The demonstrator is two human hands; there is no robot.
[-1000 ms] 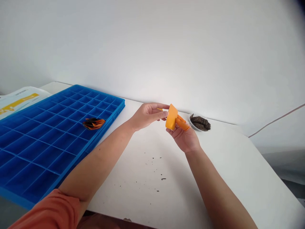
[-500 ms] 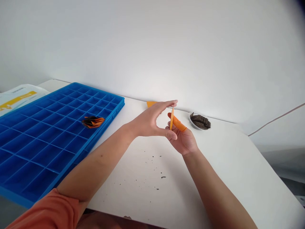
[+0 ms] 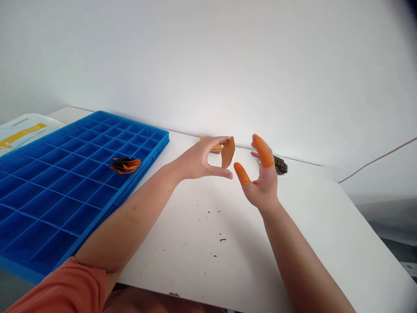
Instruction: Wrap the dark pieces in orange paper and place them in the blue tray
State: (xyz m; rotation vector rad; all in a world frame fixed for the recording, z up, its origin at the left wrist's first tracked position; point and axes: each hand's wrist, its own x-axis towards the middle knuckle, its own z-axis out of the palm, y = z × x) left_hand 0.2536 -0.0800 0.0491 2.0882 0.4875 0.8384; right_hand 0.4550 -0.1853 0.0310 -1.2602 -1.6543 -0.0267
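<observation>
Between the thumb and fingers of my left hand (image 3: 195, 160) is a thin orange piece (image 3: 228, 152), bent into a curve; it looks like paper or a small flat packet. My right hand (image 3: 264, 187) is apart from it, fingers spread, holding nothing. Orange finger cots (image 3: 263, 151) cover its thumb and index finger. Behind my right hand, a stack of dark brown strips (image 3: 280, 165) is partly hidden. More orange pieces (image 3: 215, 148) lie on the table behind my left hand.
A blue compartment tray (image 3: 78, 236) fills the left of the table, with a bundle of black and orange pieces (image 3: 126, 165) in it. Dark crumbs (image 3: 222, 239) are scattered on the white table (image 3: 182, 269). A white and yellow bag (image 3: 28, 130) lies at far left.
My right hand has drawn away to the right and spread its fingers, leaving the orange piece in my left hand. The piece has turned to show its broad face.
</observation>
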